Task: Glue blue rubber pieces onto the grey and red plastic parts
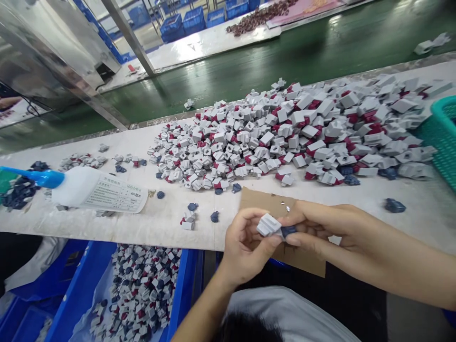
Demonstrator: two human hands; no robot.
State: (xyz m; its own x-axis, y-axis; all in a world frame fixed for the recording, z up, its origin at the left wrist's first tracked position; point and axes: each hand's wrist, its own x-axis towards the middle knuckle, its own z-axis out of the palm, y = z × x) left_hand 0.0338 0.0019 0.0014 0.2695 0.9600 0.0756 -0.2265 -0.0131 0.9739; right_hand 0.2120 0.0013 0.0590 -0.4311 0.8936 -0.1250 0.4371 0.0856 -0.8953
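Observation:
Between the fingers of my left hand [245, 247] is a small light grey plastic block [268, 225] with stepped ridges. My right hand [313, 228] pinches a small dark blue plastic piece [288, 231] against the right side of that block. Whether the two pieces are joined cannot be seen, since fingertips cover the contact. Both hands are over a piece of brown cardboard [267, 202] at the table's near edge. Just beyond, a large heap of grey and dark red plastic parts [249, 137] covers the table.
A white glue bottle [103, 190] with a blue cap lies at left. Below it, a blue crate [183, 289] holds many assembled-looking parts. A green basket [441, 142] stands at far right. Behind the heap runs a green conveyor belt [221, 76]; a metal post [130, 38] rises at left.

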